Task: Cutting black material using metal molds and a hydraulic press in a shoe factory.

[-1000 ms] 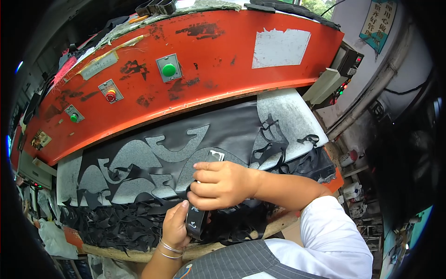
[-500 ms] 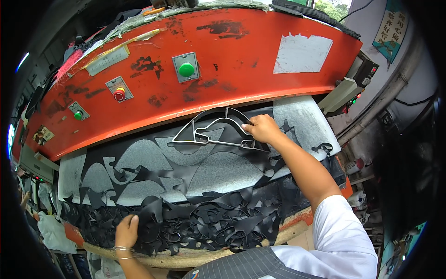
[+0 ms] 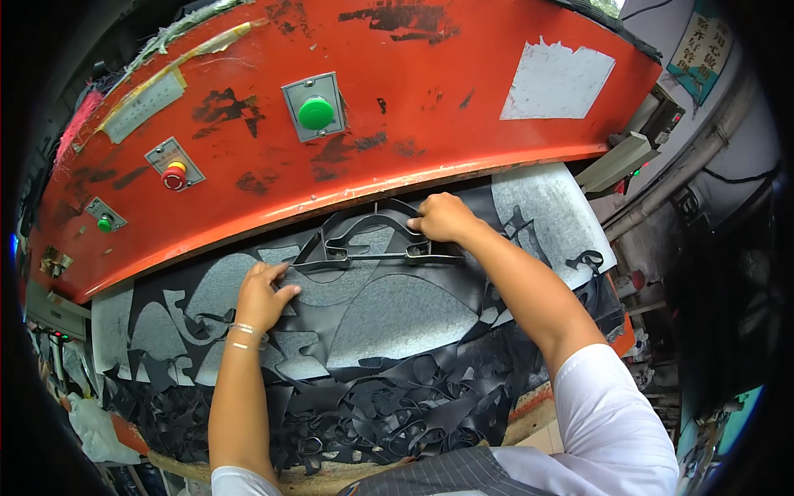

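Observation:
My right hand is closed on the right end of a curved steel-strip cutting die, with the thumb inside its outline. The die is dark, open-framed and braced by short cross bars. It sits over a black sheet full of cut-out shapes, close to the overhanging red beam. My left hand is beside the die's left tip, palm down, thumb apart from the fingers and holding nothing. Its fingertips are at the sheet; whether they touch the die I cannot tell. Through the cut-outs a grey cutting board shows.
A red press beam with a large green button, a red stop button and a smaller green button spans the far side. Tangled black scraps pile along the near edge. A control box stands at right.
My left hand has moved up and forward from the scrap pile to the sheet beside the die. My right hand has shifted the die slightly left, nearer the beam. The view has shifted too.

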### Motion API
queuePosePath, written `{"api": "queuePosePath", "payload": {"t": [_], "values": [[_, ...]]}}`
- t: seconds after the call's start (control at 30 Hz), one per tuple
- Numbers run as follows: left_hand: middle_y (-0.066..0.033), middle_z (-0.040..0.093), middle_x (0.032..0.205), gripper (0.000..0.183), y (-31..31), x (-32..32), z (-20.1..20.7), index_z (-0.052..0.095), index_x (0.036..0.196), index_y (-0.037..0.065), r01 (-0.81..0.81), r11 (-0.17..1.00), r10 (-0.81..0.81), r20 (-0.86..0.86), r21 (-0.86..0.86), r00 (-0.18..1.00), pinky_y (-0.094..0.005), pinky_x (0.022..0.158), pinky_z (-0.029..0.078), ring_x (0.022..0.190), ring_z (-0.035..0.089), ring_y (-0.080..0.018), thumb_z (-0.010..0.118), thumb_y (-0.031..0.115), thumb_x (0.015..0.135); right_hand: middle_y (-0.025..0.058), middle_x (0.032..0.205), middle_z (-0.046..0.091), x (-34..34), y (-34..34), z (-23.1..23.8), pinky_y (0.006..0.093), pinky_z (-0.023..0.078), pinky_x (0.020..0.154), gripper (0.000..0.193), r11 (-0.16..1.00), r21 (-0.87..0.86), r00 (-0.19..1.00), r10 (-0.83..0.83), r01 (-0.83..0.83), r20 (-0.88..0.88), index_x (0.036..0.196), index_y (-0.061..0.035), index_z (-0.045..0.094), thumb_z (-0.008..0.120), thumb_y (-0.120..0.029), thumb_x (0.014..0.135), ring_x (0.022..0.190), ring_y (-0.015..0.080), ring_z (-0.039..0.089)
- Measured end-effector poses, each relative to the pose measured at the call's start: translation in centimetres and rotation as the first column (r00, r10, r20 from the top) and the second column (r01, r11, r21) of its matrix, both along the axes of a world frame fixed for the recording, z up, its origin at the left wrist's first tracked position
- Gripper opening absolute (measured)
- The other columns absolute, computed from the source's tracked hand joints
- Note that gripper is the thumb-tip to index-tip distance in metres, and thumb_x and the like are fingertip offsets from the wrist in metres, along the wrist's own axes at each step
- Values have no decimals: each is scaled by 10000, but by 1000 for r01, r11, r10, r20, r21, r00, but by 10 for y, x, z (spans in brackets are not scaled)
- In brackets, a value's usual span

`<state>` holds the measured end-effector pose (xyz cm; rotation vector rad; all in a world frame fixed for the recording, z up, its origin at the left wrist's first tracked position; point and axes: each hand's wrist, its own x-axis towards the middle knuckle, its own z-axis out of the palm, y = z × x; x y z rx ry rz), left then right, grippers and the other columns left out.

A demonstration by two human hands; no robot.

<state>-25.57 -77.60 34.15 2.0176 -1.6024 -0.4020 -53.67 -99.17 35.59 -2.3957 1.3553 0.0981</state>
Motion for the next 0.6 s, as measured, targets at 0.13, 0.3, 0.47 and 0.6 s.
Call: {"api": "queuePosePath", "payload": {"t": [0.13,0.3,0.47,0.6], "values": [[-111,625,816,267,-27,6,-36,725,945,37,-33,997,31,-33,-66,999,-373,732,460,786,577,-273,771,167,716,181,958,689,11,-1,2,438,504,864,384,997,-42,998,-60,62,34,895,-52,731,632,-419,848,979,359,642],[-93,624,774,173,-27,2,-53,737,857,44,-50,956,59,22,-288,998,-357,728,450,782,573,-264,765,141,717,207,908,688,2,5,0,432,509,827,494,985,-88,972,-127,147,198,948,-13,706,594,-485,862,926,359,656],[-82,623,805,166,-26,-3,-52,732,873,37,-83,956,92,19,-282,996,-358,737,450,796,565,-255,762,120,732,237,1291,542,-63,19,-22,438,348,1062,765,972,-188,896,209,-144,392,1323,-24,505,701,-514,770,1242,354,489],[-78,618,815,168,-23,-3,-57,730,882,35,-91,953,95,1,-290,995,-349,742,449,811,561,-252,759,116,738,231,1414,434,-71,32,-40,441,228,1141,819,957,-221,910,254,-188,328,1393,-38,423,726,-459,759,1343,333,382]]}}
